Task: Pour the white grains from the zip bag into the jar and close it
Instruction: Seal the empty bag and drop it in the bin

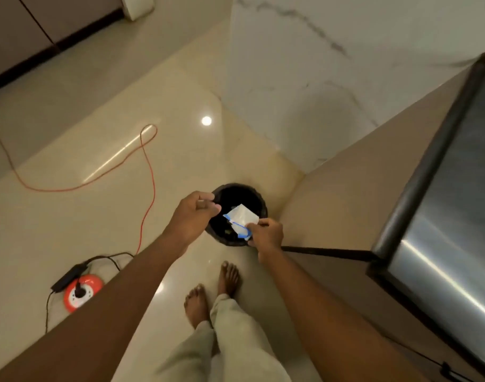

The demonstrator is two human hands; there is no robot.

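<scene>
Your right hand [266, 234] pinches the zip bag [241, 217] above the black bin [228, 242]; your left hand [193, 213] hovers beside, curled, empty.

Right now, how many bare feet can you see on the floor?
2. One bare foot stands just below the black bin; the other bare foot is beside it, lower and to the left in the picture. Trouser legs hide both heels.

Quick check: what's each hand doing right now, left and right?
Left hand: fingers curled, nothing clearly held.
Right hand: pinches the zip bag over the bin.
</scene>
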